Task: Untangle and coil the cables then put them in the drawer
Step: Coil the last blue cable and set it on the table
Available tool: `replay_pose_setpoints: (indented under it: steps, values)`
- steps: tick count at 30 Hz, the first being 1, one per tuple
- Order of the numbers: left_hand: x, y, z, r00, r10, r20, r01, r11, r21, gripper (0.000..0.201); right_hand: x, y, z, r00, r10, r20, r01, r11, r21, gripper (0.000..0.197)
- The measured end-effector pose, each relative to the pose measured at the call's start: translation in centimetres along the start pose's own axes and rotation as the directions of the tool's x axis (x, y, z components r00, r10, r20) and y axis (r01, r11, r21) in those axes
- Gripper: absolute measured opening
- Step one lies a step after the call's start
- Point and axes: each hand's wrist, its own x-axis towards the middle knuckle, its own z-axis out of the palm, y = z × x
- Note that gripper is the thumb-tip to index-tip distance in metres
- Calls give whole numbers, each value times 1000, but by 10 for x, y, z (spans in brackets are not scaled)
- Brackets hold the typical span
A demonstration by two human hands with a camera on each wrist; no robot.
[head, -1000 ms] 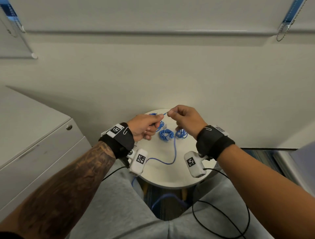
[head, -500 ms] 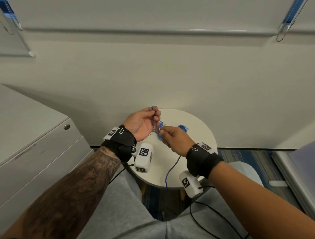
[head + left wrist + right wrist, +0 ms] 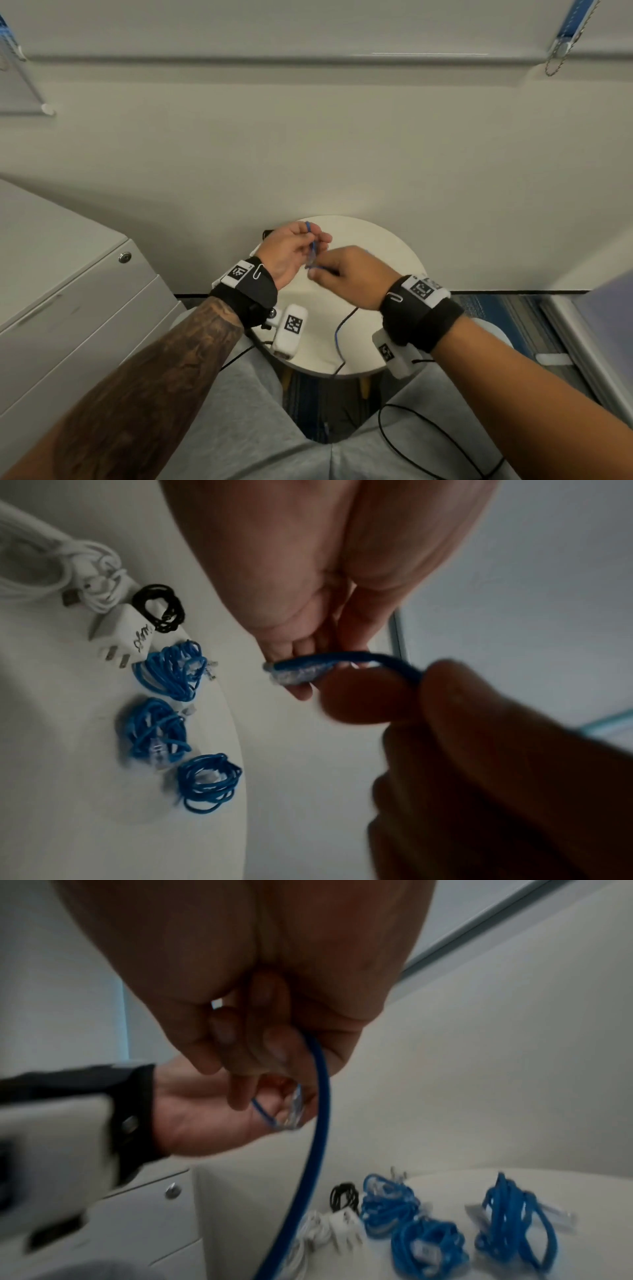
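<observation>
Above the round white table (image 3: 390,240), my left hand (image 3: 298,250) pinches the clear-plug end of a thin blue cable (image 3: 329,661). My right hand (image 3: 346,274) grips the same blue cable (image 3: 320,1096) just beside it, fingers curled round it. The rest of the cable (image 3: 339,332) hangs down over the table's near edge to the floor. Three coiled blue cables (image 3: 171,669) (image 3: 154,731) (image 3: 209,780) lie on the table, mostly hidden by my hands in the head view. The grey drawer cabinet (image 3: 68,308) stands at the left with its drawers closed.
A white charger (image 3: 137,637) with a white cable (image 3: 85,574) and a small black coiled cable (image 3: 159,607) lie on the table beside the blue coils. The wall is right behind the table. A black wire (image 3: 428,438) loops over my lap.
My right hand has come in from the right to meet the left one, and the left has lifted slightly. The two now hold the blue cable close together.
</observation>
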Motion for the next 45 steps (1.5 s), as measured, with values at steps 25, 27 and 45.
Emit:
replay_pose_setpoints:
  steps: [25, 27, 45]
  values:
    - [-15, 17, 17, 994, -26, 110, 56, 957, -286, 24, -8, 42, 16, 940, 340, -17, -301, 855, 423, 22]
    - [-9, 16, 10, 1000, -22, -4, 20, 955, -296, 23, -14, 27, 24, 957, 289, 41, -283, 885, 369, 23]
    - [-30, -4, 20, 993, -40, 114, 17, 980, 197, 27, 2, 12, -32, 944, 197, -264, -79, 913, 399, 8]
